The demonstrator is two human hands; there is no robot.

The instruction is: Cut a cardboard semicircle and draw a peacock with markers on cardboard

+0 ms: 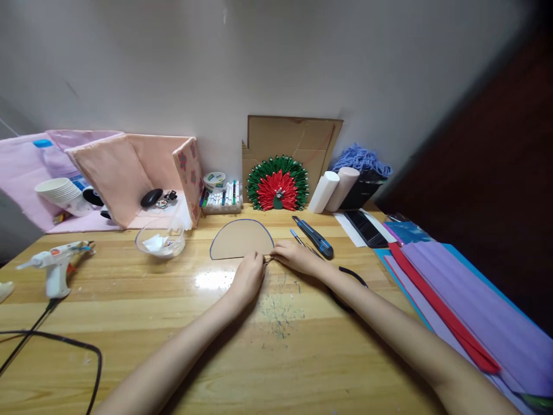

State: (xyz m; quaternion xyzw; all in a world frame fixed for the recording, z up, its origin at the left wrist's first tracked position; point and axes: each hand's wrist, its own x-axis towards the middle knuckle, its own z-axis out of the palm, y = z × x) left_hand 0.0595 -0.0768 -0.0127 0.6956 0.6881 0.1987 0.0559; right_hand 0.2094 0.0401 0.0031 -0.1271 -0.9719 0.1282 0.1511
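Observation:
A half-round piece of cardboard [242, 237] with a dark drawn outline lies flat on the wooden table. At its lower right corner, my left hand [249, 279] is closed with the fingertips pinched together. My right hand [295, 256] meets it from the other side, fingers bent inward. A thin brownish bit shows between the fingertips, too small to name. Just beyond my right hand lie a blue and black utility knife [315, 236] and a pen [296, 235]. Under my right forearm, a black curved object [353, 274] is partly hidden.
A white glue gun [58, 262] with a black cord lies left, near a clear bowl [173, 237]. A red and green peacock craft [277, 187] leans on cardboard [294, 135] at the back. Boxed markers [222, 199], rolls [324, 192] and purple sheets [470, 288] surround the work area.

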